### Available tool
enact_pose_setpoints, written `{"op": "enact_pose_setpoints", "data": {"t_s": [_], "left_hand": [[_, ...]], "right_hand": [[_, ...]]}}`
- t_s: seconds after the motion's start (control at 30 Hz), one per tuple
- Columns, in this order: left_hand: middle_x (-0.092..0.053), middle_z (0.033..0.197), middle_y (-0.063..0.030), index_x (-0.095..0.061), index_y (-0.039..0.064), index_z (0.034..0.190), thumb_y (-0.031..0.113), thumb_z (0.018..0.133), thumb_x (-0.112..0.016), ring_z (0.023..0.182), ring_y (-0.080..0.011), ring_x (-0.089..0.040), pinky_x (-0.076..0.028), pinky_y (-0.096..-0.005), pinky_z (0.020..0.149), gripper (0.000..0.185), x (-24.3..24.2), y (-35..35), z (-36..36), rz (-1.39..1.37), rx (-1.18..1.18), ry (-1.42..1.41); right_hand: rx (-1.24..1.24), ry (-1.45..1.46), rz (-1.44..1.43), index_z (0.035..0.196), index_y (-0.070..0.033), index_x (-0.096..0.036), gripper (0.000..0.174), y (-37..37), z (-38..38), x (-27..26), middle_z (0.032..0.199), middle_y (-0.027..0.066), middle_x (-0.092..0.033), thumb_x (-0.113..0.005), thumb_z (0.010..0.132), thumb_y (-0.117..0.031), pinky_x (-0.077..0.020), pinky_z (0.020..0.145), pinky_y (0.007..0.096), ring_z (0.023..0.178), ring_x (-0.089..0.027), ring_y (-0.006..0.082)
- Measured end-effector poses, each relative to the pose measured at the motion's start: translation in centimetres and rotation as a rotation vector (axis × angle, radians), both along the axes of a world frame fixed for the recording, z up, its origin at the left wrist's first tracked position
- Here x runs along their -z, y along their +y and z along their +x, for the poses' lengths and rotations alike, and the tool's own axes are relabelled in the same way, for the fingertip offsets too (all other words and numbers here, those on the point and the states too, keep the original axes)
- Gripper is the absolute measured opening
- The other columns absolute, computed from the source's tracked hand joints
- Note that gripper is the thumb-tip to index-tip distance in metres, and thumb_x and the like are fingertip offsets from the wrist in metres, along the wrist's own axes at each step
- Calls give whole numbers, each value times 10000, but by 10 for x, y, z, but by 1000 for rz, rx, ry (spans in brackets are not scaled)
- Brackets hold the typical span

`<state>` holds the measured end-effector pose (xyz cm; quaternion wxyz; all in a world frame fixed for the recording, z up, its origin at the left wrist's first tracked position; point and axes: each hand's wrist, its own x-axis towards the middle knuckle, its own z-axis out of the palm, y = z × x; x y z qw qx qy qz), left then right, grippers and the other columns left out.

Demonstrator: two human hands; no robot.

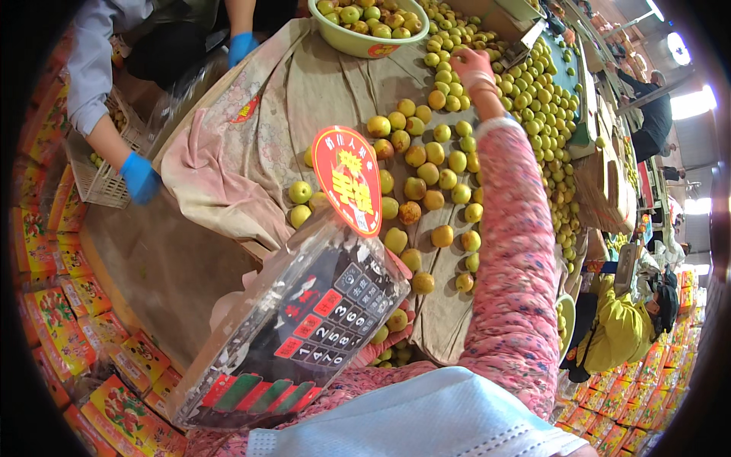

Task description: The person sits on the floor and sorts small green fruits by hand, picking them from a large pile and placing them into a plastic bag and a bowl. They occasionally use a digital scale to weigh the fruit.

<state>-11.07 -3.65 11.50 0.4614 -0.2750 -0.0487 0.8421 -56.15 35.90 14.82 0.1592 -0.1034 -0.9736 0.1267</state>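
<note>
My right hand (473, 64), in a pink glove, reaches to the far side of the cloth-covered table (354, 91). Its fingers are bent down at the edge of a heap of jujubes (534, 94); whether one is between them is hidden. Close to my body, my left hand (394, 341) is cupped around a couple of green-brown jujubes (396, 320). The keypad unit of a weighing scale (308, 320), wrapped in torn plastic, hides much of that hand. Loose jujubes (428, 172) are spread over the cloth between my arms.
A pale green basin (371, 44) full of jujubes stands at the table's far edge. On the left, a co-worker's blue-gloved hand (140, 178) hangs near a white plastic crate (117, 148). Printed fruit boxes (57, 325) are stacked there. A round label (348, 180) rises above the scale.
</note>
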Motion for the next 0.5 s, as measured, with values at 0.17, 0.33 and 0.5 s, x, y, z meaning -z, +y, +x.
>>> {"op": "enact_pose_setpoints", "data": {"t_s": [0.17,0.33,0.5], "left_hand": [[-494,1481,-195,-529,28,1382,495,1008,-541,1393,-435,-445,-346,-604,1187,599,-3,-2,-2,-9,26,33],[-491,1485,-194,-522,33,1393,498,1007,-542,1394,-435,-444,-345,-604,1187,604,-1,-4,0,-52,-11,20],[-489,1489,-193,-515,39,1405,500,1007,-542,1396,-436,-443,-344,-605,1187,610,-8,-4,-2,-46,49,78]], "right_hand": [[302,-192,148,1360,-174,-582,466,-47,-64,28,1378,199,-574,-624,945,-382,-532,969,480,1205,-637,369],[311,-571,166,1416,-142,-589,634,-72,-52,8,1459,151,-556,-731,872,-435,-499,1057,442,1308,-583,288],[54,-428,231,1372,-182,-637,680,-9,9,7,1505,201,-446,-739,782,-505,-488,1069,419,1276,-568,371]]}}
